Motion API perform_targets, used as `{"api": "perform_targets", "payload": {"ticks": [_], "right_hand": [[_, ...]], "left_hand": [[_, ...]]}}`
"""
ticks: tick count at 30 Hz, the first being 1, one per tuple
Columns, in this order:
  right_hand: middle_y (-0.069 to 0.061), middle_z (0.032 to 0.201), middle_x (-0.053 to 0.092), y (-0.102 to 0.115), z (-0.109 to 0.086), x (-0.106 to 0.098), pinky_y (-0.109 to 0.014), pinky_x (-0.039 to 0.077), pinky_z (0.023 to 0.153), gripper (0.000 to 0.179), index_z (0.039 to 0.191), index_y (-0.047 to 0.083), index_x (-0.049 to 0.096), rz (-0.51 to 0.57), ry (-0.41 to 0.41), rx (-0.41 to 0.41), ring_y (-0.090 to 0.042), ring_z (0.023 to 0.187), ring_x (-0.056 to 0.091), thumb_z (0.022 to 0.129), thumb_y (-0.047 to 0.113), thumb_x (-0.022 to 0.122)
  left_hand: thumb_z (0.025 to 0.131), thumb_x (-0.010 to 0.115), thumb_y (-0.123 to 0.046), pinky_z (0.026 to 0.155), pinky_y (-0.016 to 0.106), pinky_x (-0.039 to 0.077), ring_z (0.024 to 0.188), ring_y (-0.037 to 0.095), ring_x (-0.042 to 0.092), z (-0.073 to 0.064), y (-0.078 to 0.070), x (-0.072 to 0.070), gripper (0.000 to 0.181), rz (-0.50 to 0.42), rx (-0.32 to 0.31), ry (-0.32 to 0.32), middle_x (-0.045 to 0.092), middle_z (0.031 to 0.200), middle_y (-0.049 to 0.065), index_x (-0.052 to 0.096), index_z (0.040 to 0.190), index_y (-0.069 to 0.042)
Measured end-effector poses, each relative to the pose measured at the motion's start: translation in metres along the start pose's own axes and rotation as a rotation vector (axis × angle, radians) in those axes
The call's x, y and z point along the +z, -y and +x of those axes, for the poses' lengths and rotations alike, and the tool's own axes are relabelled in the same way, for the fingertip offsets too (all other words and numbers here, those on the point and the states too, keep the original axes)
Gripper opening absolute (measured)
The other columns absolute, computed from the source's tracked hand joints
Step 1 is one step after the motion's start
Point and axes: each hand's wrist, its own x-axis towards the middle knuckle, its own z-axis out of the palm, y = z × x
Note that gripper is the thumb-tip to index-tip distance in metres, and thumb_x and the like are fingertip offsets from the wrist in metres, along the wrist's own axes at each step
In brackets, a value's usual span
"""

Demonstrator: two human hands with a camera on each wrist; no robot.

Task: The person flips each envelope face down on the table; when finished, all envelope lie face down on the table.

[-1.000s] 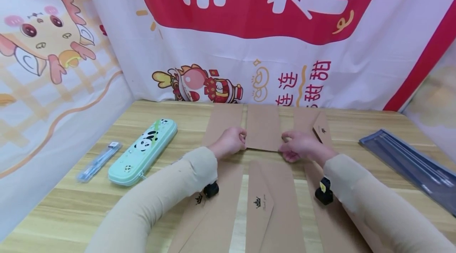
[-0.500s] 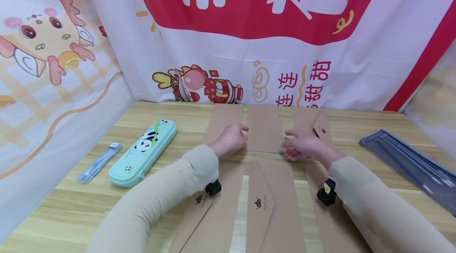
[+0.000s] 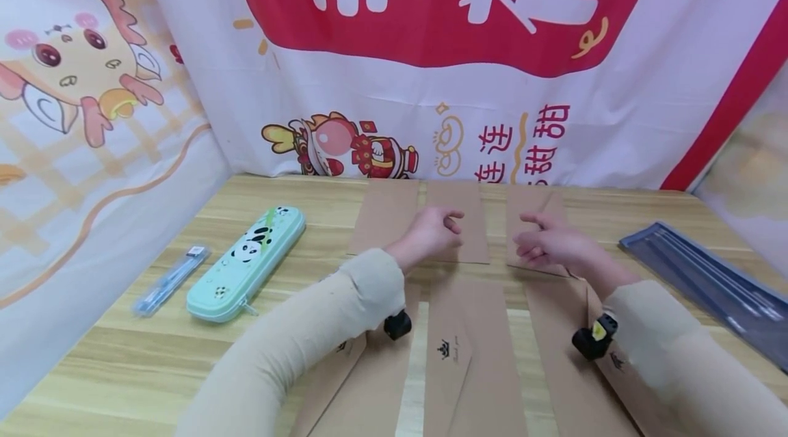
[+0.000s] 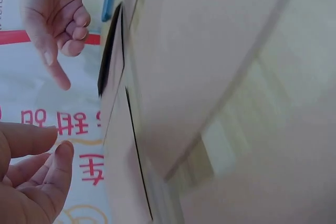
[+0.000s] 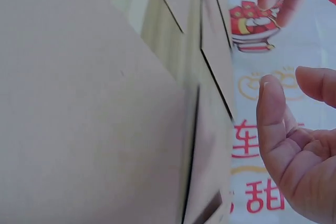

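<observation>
Brown kraft envelopes lie on the table in a back row and a front row. Above the back middle envelope [image 3: 474, 242] hovers my left hand [image 3: 434, 235], fingers loosely bent and holding nothing. My right hand [image 3: 548, 245] is over the back right envelope [image 3: 520, 201], its fingers relaxed and apart. Both wrist views show a gap between thumb and fingers, seen on the left hand [image 4: 37, 177] and the right hand [image 5: 294, 150]. The back left envelope [image 3: 382, 218] lies left of my left hand. In front, the middle envelope [image 3: 486, 368] shows a pointed flap with a crown print.
A mint panda pencil case [image 3: 246, 266] and a clear packet of pens [image 3: 172, 281] lie at the left. To the right is a dark blue pouch [image 3: 708, 286] holding slim sticks. A printed cloth [image 3: 382, 95] hangs behind the table's back edge.
Both hands have let go of the back middle envelope's near corners and moved right. My left hand now overlaps that envelope; my right hand has reached the back right one.
</observation>
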Motion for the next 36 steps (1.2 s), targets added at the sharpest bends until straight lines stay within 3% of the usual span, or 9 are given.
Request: {"api": "perform_targets", "payload": {"ticks": [6,15,19,22,27,31,36], "right_hand": [[0.000,0.084,0.060,-0.005,-0.010,-0.015,-0.027,0.055,0.074,0.071,0.144,-0.007,-0.001,0.033,-0.015,-0.034,-0.005,0.068,0.057,0.095,0.012,0.047],[-0.002,0.098,0.061,-0.018,-0.021,-0.036,-0.025,0.053,0.080,0.069,0.144,-0.009,0.006,-0.016,-0.072,-0.033,-0.008,0.084,0.060,0.096,0.020,0.047],[-0.027,0.124,0.051,-0.026,-0.025,-0.045,-0.031,0.051,0.089,0.071,0.145,-0.006,0.006,-0.066,-0.104,-0.006,-0.020,0.105,0.059,0.097,0.028,0.045],[-0.033,0.140,0.033,-0.034,-0.027,-0.050,-0.040,0.046,0.096,0.070,0.146,-0.005,0.004,-0.081,-0.118,0.017,-0.033,0.118,0.051,0.098,0.030,0.042],[-0.035,0.142,0.025,-0.046,-0.030,-0.057,-0.047,0.039,0.101,0.070,0.145,-0.006,-0.001,-0.069,-0.120,0.030,-0.042,0.127,0.037,0.099,0.029,0.039],[-0.037,0.144,0.017,-0.053,-0.030,-0.061,-0.046,0.039,0.102,0.072,0.143,-0.008,-0.005,-0.029,-0.095,0.045,-0.048,0.131,0.025,0.099,0.027,0.039],[-0.037,0.144,0.014,-0.059,-0.026,-0.062,-0.047,0.035,0.104,0.074,0.144,-0.007,-0.007,-0.024,-0.075,0.062,-0.046,0.133,0.022,0.098,0.025,0.042]], "left_hand": [[0.079,0.065,0.002,0.078,0.019,0.051,0.096,0.020,0.061,0.005,-0.010,0.017,0.043,-0.134,0.050,-0.022,0.065,0.107,0.014,0.058,0.122,-0.002],[0.079,0.068,-0.001,0.085,0.022,0.050,0.106,0.021,0.060,0.010,-0.021,0.042,0.048,-0.270,0.070,-0.023,0.061,0.119,0.010,0.055,0.125,-0.005],[0.079,0.068,0.000,0.077,0.026,0.054,0.106,0.022,0.059,0.013,-0.021,0.052,0.050,-0.319,0.036,-0.021,0.059,0.122,0.011,0.055,0.126,-0.006],[0.079,0.068,0.000,0.071,0.029,0.055,0.104,0.024,0.060,0.015,-0.019,0.058,0.052,-0.354,0.004,-0.003,0.057,0.125,0.014,0.054,0.128,-0.006],[0.079,0.067,0.000,0.075,0.030,0.053,0.104,0.024,0.059,0.019,-0.017,0.067,0.057,-0.376,-0.035,0.029,0.052,0.131,0.014,0.049,0.132,-0.007],[0.077,0.067,0.003,0.085,0.032,0.051,0.110,0.025,0.056,0.022,-0.017,0.074,0.060,-0.388,-0.063,0.044,0.051,0.133,0.013,0.048,0.134,-0.007],[0.076,0.068,0.004,0.094,0.032,0.046,0.115,0.025,0.053,0.023,-0.019,0.079,0.062,-0.341,-0.099,0.054,0.052,0.132,0.011,0.048,0.134,-0.007]]}}
